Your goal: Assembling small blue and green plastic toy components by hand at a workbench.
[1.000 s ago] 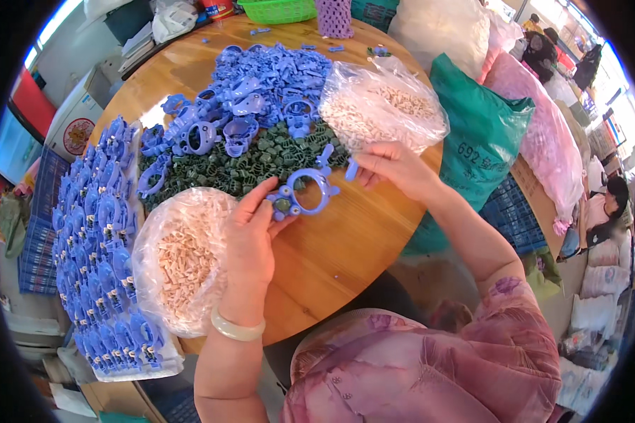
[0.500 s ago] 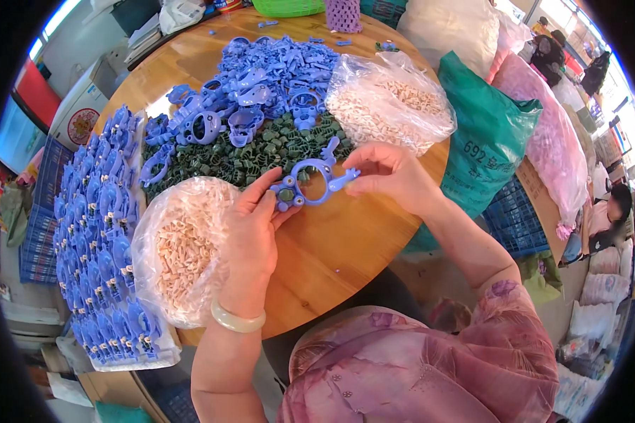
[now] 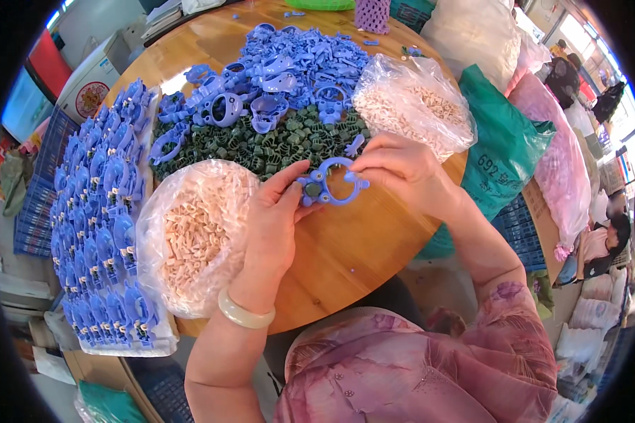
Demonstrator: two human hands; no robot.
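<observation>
My left hand [image 3: 271, 218] grips the left end of a blue plastic ring-shaped part [image 3: 341, 202]. A dark green piece [image 3: 312, 189] sits in that end. My right hand [image 3: 409, 173] pinches at the ring's upper right edge, its fingertips over the rim. A small blue plastic piece [image 3: 355, 145] sticks up just beyond those fingertips; how it joins the ring is hidden. Beyond my hands spreads a heap of dark green clip-like pieces [image 3: 279, 148]. An open clear bag [image 3: 152, 233] of small cream pieces [image 3: 194, 233] stands beside my left forearm.
Blue parts lie heaped [image 3: 303, 60] at the back of the round wooden table [image 3: 331, 282]. At left, rows of blue assemblies [image 3: 113, 233] stand on a white board. A second bag of cream pieces [image 3: 430, 109] and a green sack [image 3: 497, 155] are at right. People appear far right.
My right fingers have shifted from the piece at the ring's right side to its upper edge. The table appears slightly farther right in view. My left hand keeps its hold.
</observation>
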